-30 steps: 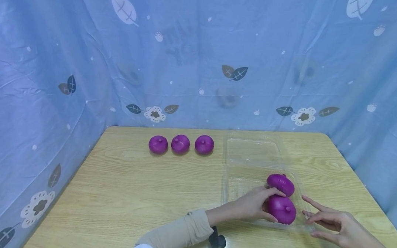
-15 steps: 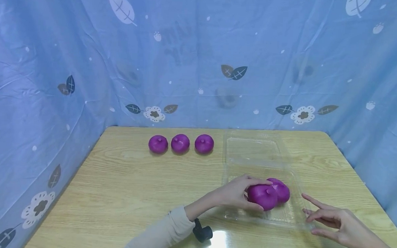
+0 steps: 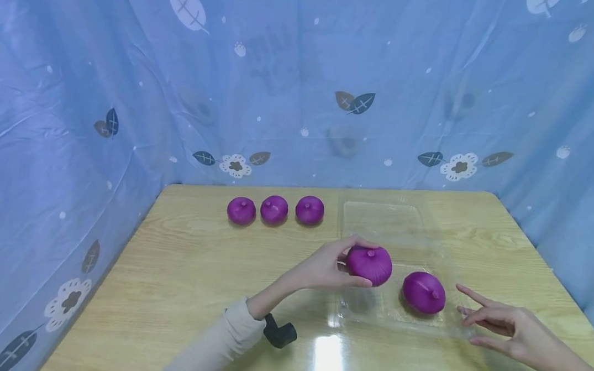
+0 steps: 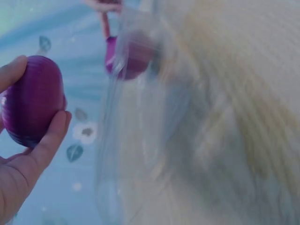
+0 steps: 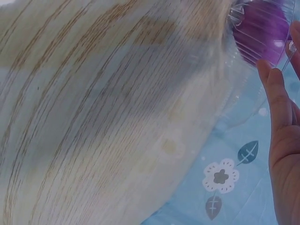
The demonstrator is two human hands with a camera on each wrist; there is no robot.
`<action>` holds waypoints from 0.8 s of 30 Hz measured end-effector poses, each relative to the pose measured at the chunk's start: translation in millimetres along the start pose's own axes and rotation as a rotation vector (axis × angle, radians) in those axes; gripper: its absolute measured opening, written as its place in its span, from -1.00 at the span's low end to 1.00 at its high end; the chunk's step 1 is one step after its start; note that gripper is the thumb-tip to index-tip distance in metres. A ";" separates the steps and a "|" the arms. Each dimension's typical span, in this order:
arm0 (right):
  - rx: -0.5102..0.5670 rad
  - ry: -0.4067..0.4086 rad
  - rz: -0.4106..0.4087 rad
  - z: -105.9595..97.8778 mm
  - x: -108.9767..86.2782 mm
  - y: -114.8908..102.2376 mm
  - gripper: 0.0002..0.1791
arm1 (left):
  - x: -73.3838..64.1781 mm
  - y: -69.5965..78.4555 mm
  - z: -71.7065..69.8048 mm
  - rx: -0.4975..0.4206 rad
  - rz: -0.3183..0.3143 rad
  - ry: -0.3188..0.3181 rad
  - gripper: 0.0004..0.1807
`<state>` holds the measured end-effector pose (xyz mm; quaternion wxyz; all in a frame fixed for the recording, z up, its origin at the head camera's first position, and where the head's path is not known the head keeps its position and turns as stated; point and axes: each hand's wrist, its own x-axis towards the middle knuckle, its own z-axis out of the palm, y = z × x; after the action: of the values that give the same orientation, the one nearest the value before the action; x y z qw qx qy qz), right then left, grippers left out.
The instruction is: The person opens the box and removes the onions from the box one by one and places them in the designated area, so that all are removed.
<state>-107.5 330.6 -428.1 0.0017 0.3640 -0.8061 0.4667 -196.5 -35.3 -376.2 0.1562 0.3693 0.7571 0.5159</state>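
Note:
My left hand [image 3: 320, 264] holds a purple onion [image 3: 371, 265] over the left part of a clear plastic clamshell box [image 3: 366, 316]. Thumb and fingers curve round the onion's sides, as the left wrist view also shows on this onion [image 4: 35, 101]. A second onion [image 3: 424, 293] lies inside the box toward its right side, stem tilted to the front right. In the right wrist view it shows through the ribbed plastic wall [image 5: 236, 28]. My right hand [image 3: 512, 330] is at the box's right edge, fingers loosely extended with the fingertips right by the rim.
Behind the tray part, the box's lid [image 3: 382, 217] lies folded back on the wooden table [image 3: 198, 275]. Three more purple onions, a left one [image 3: 241, 211], a middle one [image 3: 274, 210] and a right one [image 3: 310, 210], stand in a row at the back. A blue patterned curtain [image 3: 281, 96] surrounds the table.
My left hand has lifted its onion and carried it left and back, away from the other onion. That other onion has rolled and settled in the box. My right hand has barely moved.

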 end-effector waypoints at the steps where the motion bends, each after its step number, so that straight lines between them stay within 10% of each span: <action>1: -0.003 0.001 0.000 -0.6 0.7 0.2 -0.59 | -1.3 0.4 -5.1 -0.018 -0.005 0.017 -0.35; 24: -0.043 0.011 0.022 2.8 -3.2 3.2 -0.55 | -73.5 -36.3 -81.0 -0.072 -0.195 0.231 -0.28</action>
<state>-106.1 331.3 -433.2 0.0086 0.3524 -0.8198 0.4513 -211.1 -149.2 -385.3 0.1303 0.2264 0.7834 0.5640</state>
